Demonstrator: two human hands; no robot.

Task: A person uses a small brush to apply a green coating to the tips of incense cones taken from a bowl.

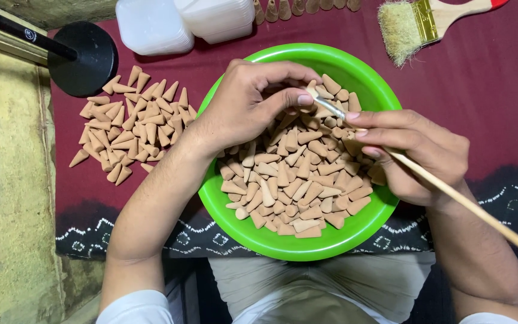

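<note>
A bright green bowl (355, 231) in front of me is filled with several tan cone-shaped pieces (298, 180). My left hand (244, 105) hovers over the bowl's upper left and pinches one tan cone (312, 91) between thumb and fingers. My right hand (418, 153) holds a thin brush with a long wooden handle (469, 207); its metal ferrule and tip (330, 108) touch the cone held in my left hand.
A heap of the same tan cones (130, 123) lies on the maroon cloth (499, 102) left of the bowl. Behind are stacked white plastic containers (154, 27), a black round stand base (85, 57), a wide bristle brush (415, 24) and a row of cones (283, 9).
</note>
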